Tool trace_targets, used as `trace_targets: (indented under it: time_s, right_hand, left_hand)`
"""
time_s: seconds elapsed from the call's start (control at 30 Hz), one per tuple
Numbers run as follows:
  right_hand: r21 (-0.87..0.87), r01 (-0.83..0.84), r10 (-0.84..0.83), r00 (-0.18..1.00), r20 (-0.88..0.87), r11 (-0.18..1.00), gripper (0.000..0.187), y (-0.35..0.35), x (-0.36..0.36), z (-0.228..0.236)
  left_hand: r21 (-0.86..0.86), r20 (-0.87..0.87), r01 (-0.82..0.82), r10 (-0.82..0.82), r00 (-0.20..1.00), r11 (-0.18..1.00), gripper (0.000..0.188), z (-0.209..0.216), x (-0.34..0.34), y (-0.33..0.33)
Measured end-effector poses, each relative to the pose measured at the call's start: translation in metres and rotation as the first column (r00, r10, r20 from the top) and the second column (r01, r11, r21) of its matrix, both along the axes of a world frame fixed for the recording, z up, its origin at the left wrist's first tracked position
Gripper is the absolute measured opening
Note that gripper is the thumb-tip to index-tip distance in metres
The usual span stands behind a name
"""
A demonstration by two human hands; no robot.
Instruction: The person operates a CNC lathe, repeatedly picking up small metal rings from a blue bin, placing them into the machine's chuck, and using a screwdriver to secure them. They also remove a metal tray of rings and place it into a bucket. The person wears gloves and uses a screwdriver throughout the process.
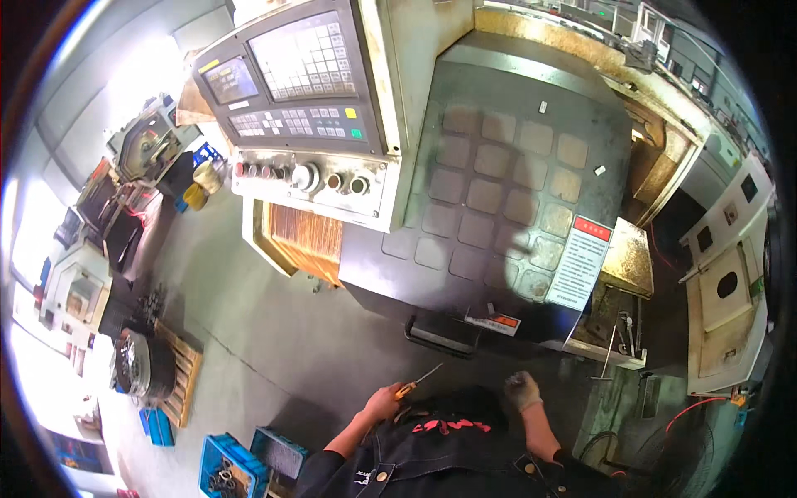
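My left hand (383, 403) is wrapped around the orange-yellow handle of a screwdriver (406, 389), whose thin metal shaft points up and to the right. My right hand (525, 393) is closed, level with the left and apart from it. A small, dark, greyish piece seems to show at its fingers, too small to name. Ahead of both hands stands the dark sliding door (465, 274) of a machine tool, with a black bar handle (440, 340) at its lower edge. Neither hand touches the door.
A control panel (307, 178) with screen, keys and knobs juts out at the upper left. Blue crates (228, 466) of metal parts stand at lower left, near a wooden pallet (184, 373). Right of the door, tools (627, 332) rest on a ledge. A fan (664, 452) stands lower right.
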State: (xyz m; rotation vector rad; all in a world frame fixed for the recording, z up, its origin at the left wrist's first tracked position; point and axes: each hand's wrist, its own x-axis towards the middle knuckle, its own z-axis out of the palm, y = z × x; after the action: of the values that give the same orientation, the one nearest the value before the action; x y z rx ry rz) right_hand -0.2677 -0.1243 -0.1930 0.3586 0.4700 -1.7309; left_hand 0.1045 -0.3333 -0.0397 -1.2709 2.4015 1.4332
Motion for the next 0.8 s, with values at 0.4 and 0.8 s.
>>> trace_targets:
  time_s: [0.4,0.8]
  right_hand:
    - [-0.075,0.665,-0.343,0.282,-0.896,0.743,0.045,-0.073,-0.042,0.186]
    - [-0.126,0.842,-0.548,0.221,-0.807,0.525,0.044,-0.126,0.006,0.219]
  left_hand:
    - [-0.13,0.189,-0.273,0.294,0.937,0.953,0.026,-0.136,0.183,-0.085]
    - [-0.197,0.041,-0.571,0.588,0.808,0.797,0.026,-0.163,0.239,-0.055]
